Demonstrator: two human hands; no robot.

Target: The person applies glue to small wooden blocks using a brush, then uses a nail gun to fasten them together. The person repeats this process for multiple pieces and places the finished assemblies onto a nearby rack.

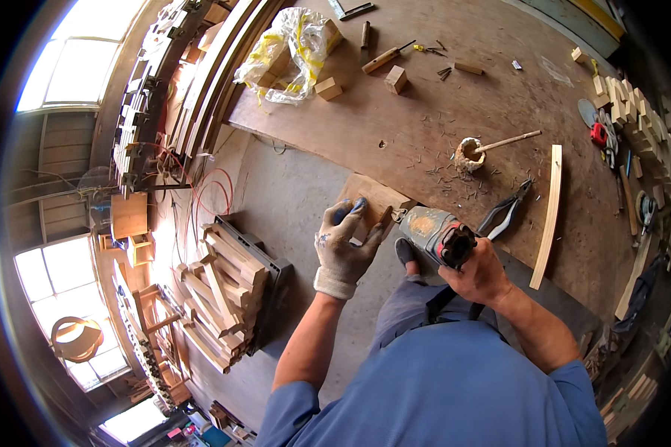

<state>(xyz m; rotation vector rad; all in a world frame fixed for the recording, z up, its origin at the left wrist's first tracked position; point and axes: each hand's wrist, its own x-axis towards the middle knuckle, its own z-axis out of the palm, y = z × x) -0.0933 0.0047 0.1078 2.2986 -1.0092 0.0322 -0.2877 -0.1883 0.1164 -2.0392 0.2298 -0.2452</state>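
At the near edge of the workbench (440, 190), my left hand (345, 249) wears a pale work glove with blue fingertips. Its fingers press on a flat wooden piece (380, 195) and hold it at the bench edge. My bare right hand (481, 274) is closed round the grip of a worn power drill (431, 229) with a grey body and a red-and-black rear end. The front end of the drill points at the right end of the wooden piece, close to it; whether it touches, I cannot tell. Right of the drill lies a pair of pliers (505, 211).
A crusted pot (470, 154) with a stick stands among scattered nails. A long wooden strip (550, 216) lies to the right, stacked blocks (637, 112) beyond. A plastic bag (294, 56), a screwdriver (388, 58) and small blocks lie farther off. Wood pieces fill a black crate (276, 272) at left.
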